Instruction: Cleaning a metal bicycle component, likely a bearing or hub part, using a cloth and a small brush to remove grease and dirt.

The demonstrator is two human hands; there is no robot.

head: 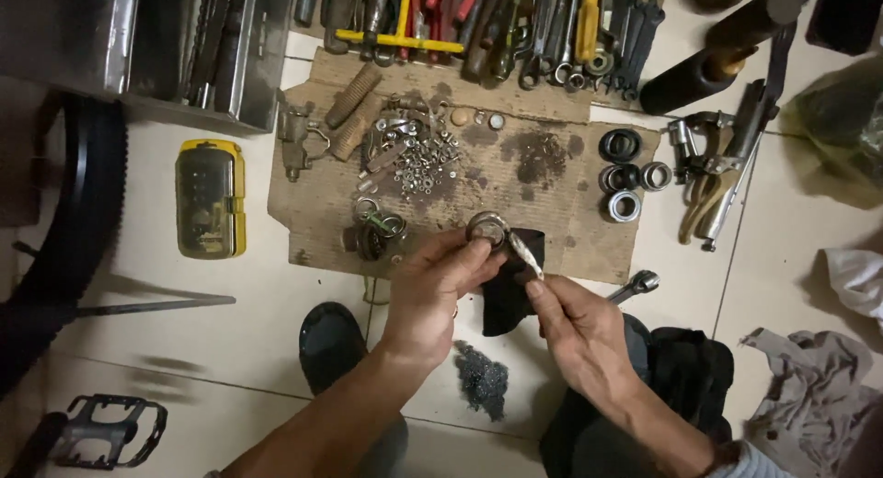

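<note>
My left hand (pixel 440 289) pinches a round metal bearing ring (pixel 487 229) between thumb and fingers, held above the front edge of a stained cardboard sheet (pixel 515 179). My right hand (pixel 575 326) grips a thin metal tool (pixel 526 254) whose tip touches the ring, and a black rag (pixel 508 294) hangs between the two hands. Both hands are greasy.
On the cardboard lie a pile of small nuts (pixel 418 156), bearing rings (pixel 625 179) and two ribbed grips (pixel 354 96). Wrenches and pliers (pixel 515 27) lie at the back. A yellow case (pixel 211 198), a tyre (pixel 78 211), a pedal (pixel 110 429), a spanner (pixel 635 285), a metal toolbox (pixel 184 46) and rags (pixel 809 395) surround it.
</note>
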